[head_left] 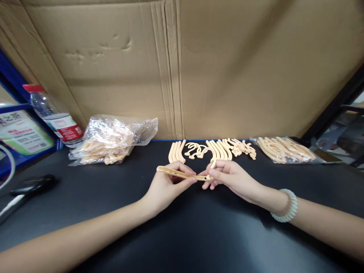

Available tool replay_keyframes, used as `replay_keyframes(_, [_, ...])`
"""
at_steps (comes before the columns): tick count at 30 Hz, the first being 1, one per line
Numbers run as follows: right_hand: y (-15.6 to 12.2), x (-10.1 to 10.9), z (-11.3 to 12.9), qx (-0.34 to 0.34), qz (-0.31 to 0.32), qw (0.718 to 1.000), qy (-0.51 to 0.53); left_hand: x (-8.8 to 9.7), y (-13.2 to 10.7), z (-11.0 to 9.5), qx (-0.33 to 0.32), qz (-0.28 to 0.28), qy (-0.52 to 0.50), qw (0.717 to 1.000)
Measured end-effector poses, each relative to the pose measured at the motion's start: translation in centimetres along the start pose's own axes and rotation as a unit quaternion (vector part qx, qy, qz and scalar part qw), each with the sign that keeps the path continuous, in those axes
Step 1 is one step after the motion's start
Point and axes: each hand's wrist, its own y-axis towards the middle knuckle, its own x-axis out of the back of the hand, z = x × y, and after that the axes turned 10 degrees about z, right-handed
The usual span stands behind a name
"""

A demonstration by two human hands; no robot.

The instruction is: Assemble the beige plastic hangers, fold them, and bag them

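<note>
In front of me my left hand (170, 185) pinches a long, slim beige plastic hanger arm (173, 172) between thumb and fingers. Its hollow, slotted side shows. My right hand (227, 176) closes around the other end, where a second curved beige plastic piece (212, 163) rises from the joint between thumb and forefinger. How the two pieces meet there is partly covered by the fingers. Just beyond my hands lie a row of curved beige arms (176, 151), several hook-shaped pieces (196, 148), another row of arms (220, 150) and a cluster of small connector pieces (240, 147).
A clear bag of beige parts (110, 140) sits at the back left, beside a red-capped bottle (57, 115). Another bag of parts (284, 149) lies back right. A black device with a white cable (32, 185) rests at left. Cardboard (256, 68) walls the black table's (182, 235) far edge.
</note>
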Motion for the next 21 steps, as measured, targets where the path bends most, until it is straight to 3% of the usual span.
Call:
replay_keyframes(12, [0.09,-0.04,0.1,0.016,-0.001,0.999,-0.041,-0.09,-0.61,-0.46,-0.089,0.05,0.124,0.987])
replay_keyframes(21, [-0.14,-0.86,-0.58,0.044,-0.022,0.995,-0.082,-0.36,-0.67,-0.55,-0.062,0.038,0.113,0.991])
